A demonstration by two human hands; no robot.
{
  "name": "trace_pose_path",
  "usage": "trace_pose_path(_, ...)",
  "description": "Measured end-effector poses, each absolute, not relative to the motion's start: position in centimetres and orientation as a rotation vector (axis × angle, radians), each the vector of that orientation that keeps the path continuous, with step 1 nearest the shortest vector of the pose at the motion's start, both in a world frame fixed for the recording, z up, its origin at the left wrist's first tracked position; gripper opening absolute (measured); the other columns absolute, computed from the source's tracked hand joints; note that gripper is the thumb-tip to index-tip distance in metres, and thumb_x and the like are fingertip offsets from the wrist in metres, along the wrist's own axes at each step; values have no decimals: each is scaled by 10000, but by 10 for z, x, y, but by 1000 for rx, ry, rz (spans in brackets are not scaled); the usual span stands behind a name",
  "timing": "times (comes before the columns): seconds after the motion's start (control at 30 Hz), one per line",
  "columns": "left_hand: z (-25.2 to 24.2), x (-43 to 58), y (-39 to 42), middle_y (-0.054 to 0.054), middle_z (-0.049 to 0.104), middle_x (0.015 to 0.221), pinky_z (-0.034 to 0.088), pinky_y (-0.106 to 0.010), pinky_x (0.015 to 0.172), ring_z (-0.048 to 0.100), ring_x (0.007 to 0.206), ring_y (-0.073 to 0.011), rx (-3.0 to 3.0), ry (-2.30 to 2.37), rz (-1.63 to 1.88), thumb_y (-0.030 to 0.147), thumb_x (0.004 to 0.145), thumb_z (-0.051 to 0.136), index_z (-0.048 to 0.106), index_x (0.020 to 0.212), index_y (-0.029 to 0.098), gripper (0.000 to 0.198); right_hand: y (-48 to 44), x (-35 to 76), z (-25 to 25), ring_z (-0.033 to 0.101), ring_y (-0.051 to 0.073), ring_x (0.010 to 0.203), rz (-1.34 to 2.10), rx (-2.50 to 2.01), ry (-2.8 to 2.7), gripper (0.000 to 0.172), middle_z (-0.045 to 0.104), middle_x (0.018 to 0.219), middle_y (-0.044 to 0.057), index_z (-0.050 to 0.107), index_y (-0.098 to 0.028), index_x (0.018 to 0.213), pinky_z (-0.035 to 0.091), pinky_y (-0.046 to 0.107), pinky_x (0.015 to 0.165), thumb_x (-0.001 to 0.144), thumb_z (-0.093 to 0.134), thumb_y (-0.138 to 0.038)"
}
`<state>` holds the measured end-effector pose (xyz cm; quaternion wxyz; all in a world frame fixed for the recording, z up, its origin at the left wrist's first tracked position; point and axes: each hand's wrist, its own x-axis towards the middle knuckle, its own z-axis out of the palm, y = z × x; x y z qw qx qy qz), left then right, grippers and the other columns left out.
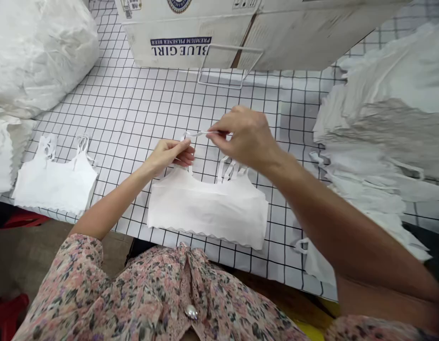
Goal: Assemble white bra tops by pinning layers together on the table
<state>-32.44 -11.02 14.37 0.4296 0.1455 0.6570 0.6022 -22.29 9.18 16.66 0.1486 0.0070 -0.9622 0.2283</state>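
Observation:
A white strappy crop top (208, 208) lies flat on the checked table cover, hem toward me. My left hand (169, 155) is closed, pinching its left shoulder strap near the neckline. My right hand (246, 137) is closed in a pinch on the far end of the same thin white strap (197, 134), pulling it taut between the two hands above the garment. The top's right straps show just under my right wrist.
A second white top (54, 182) lies at the left table edge. A tall stack of white tops (382, 142) fills the right side. White plastic bags (34, 52) sit at far left. A cardboard box (240, 33) and wire frame (228, 66) stand at the back.

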Motion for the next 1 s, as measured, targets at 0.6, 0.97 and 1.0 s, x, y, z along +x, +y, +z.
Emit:
trace_pose_path(0.6,159,-250,-151,-71,858,1017,674,-404,1044,823,983,-191,259,1339,1672,507,824,984,861,979,182,381,13,-156,140,671,164,732,2005,-390,-2024,305,710,716,9,800,-226,723,575,359,786,793,927,-494)
trace_pose_path(0.97,148,-251,-161,-19,802,866,644,-277,749,735,766,-109,759,1844,1670,418,892,907,805,856,184,258,31,-152,133,647,336,1354,1133,62,-2362,378,774,1333,88,739,-338,1311,526,598,1153,978,825,-497)
trace_pose_path(1.0,149,-253,-161,-19,801,869,634,-274,741,721,774,-108,854,1907,1641,385,916,885,800,853,191,221,34,-154,135,629,350,1388,1082,154,-2421,297,796,1272,82,756,-346,1284,499,632,1177,1023,774,-486)
